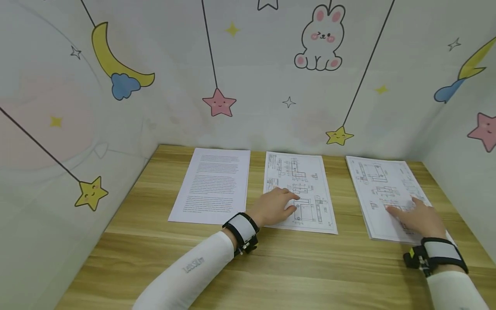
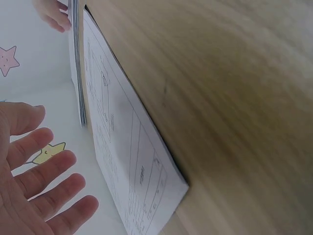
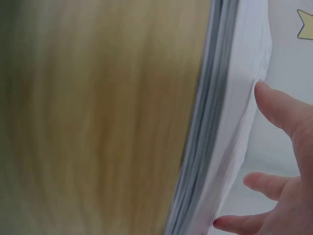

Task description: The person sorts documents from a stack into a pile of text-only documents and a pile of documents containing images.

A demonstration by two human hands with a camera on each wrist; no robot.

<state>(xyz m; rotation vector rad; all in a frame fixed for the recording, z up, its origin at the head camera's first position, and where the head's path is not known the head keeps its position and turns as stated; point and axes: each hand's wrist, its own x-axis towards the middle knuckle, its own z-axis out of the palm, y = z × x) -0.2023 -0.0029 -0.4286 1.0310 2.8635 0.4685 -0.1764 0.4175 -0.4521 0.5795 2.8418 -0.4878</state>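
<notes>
A thin set of sheets with technical drawings [image 1: 323, 181] lies in the middle of the table. My left hand [image 1: 273, 206] is over its lower left part; the left wrist view shows the fingers spread and holding nothing. At the right lies a thicker stack of drawing sheets [image 1: 373, 193], its layered edge [image 3: 208, 112] showing in the right wrist view. My right hand [image 1: 420, 219] is at the stack's lower right part, thumb and fingers apart, with fingertips right at the top sheet. Nothing is gripped in it.
A printed text page [image 1: 217, 185] lies to the left on the wooden table [image 1: 294, 271]. White walls with cartoon stars, a moon and a rabbit [image 1: 321, 41] enclose the table at the back and both sides. Both forearms wear white sleeves and wrist cameras.
</notes>
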